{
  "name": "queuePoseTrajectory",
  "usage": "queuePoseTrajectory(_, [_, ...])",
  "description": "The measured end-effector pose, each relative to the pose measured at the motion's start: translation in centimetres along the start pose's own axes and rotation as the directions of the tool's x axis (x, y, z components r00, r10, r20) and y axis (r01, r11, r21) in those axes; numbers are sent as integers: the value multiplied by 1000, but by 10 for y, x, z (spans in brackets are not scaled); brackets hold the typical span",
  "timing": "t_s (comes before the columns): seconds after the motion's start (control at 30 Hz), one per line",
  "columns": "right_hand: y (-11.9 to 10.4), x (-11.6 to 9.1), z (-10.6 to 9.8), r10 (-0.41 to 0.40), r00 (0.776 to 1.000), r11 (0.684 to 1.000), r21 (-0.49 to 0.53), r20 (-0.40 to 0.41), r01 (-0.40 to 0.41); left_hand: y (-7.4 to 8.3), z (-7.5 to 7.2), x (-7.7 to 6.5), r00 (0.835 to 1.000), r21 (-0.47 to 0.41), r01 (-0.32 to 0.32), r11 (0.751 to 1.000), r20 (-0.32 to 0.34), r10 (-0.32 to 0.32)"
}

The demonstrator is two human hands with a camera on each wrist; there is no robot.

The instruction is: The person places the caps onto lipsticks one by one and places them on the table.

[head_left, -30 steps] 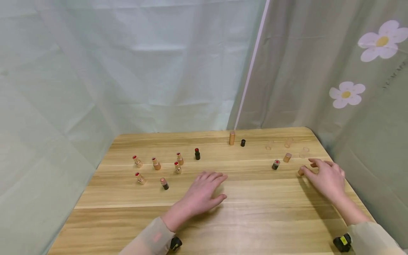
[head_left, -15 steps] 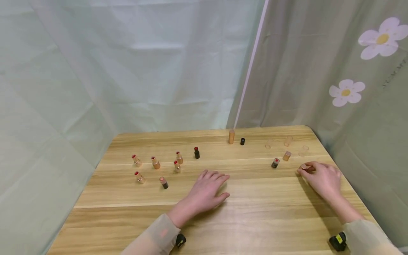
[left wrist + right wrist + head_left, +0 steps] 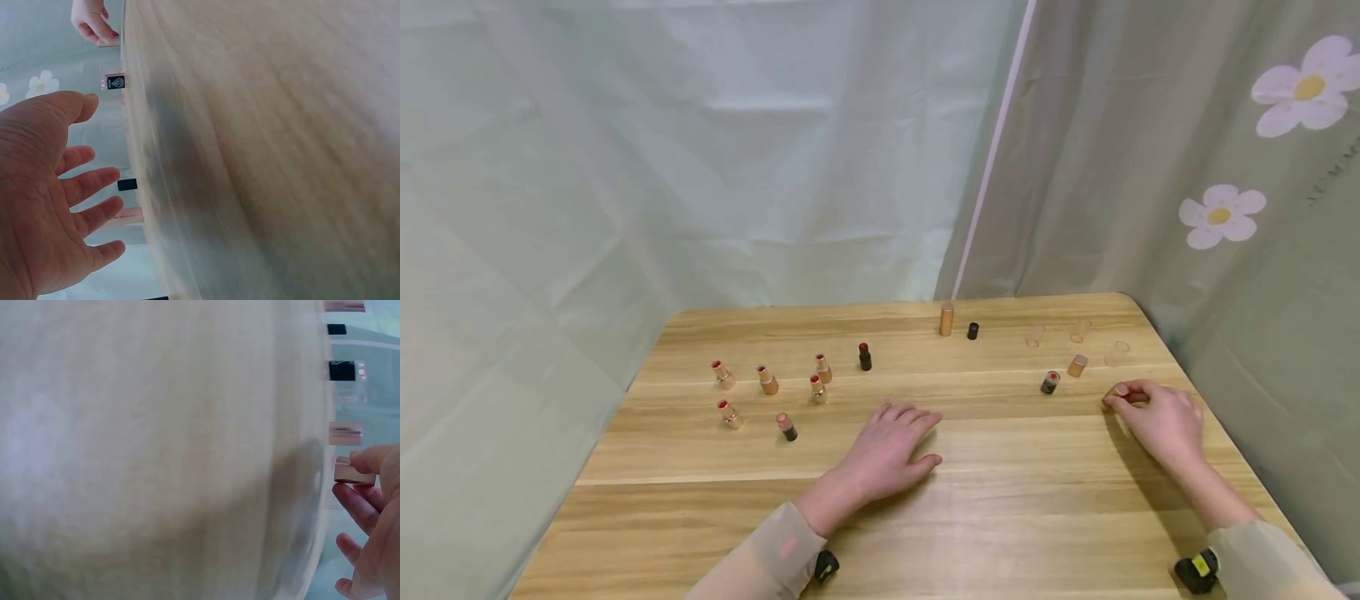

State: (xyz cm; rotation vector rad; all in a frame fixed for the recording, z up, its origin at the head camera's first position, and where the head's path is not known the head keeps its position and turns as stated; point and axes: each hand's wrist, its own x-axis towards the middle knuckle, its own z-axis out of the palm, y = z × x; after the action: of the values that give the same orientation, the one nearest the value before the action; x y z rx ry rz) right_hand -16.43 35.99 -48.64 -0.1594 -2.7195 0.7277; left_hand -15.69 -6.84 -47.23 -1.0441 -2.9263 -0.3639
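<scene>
Grip has formed within the last second: our right hand (image 3: 1165,422) pinches a copper-coloured, cylindrical, metallic-looking cap (image 3: 347,475) at middle right of the frame, seemingly under control; our left hand (image 3: 883,456), loosely spread, holds nothing at lower centre.

Five gold red-topped lipstick tubes (image 3: 767,382), three black-based lipstick tubes (image 3: 865,358), three opaque coppery cylinders (image 3: 947,320), three transparent cylindrical caps (image 3: 1035,336), one small black cylinder (image 3: 973,331)
</scene>
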Motion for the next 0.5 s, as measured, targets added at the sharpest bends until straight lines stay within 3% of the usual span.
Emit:
queuePoseTrajectory(0.33, [-18,-2,-17,93,992,979,172,82,-106,-2,-7,-3,1000,-29,2,1000,-15,-3])
queuePoseTrajectory(0.5, [-32,-4,-22,98,989,958,258,106,-123,-3,-10,-4,1000,-44,17,999,-15,-18])
